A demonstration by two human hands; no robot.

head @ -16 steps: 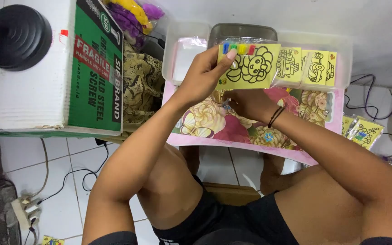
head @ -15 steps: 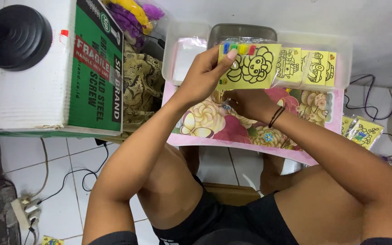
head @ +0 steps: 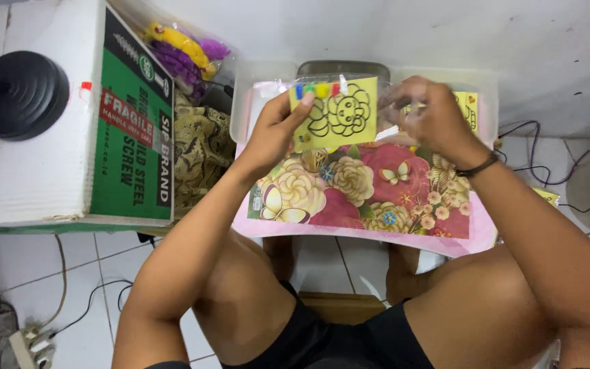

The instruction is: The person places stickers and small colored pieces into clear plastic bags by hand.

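My left hand (head: 276, 133) holds up a yellow card (head: 339, 113) with a black flower-face drawing and small coloured pots along its top edge. My right hand (head: 433, 116), wearing a dark wristband, grips a clear plastic sleeve (head: 397, 102) next to the card's right edge. Both hands hover over a small table covered in a pink floral cloth (head: 370, 188). More yellow cards (head: 469, 109) lie behind my right hand, mostly hidden.
A clear plastic tub (head: 254, 82) stands at the back of the table. A white and green cardboard box (head: 76, 137) with a black round object (head: 18, 96) on top sits left. Cables (head: 541, 171) and a power strip (head: 32, 342) lie on the tiled floor.
My right hand has come up from the cloth below the card to its right side and taken hold of the clear sleeve. The card stays raised in my left hand.
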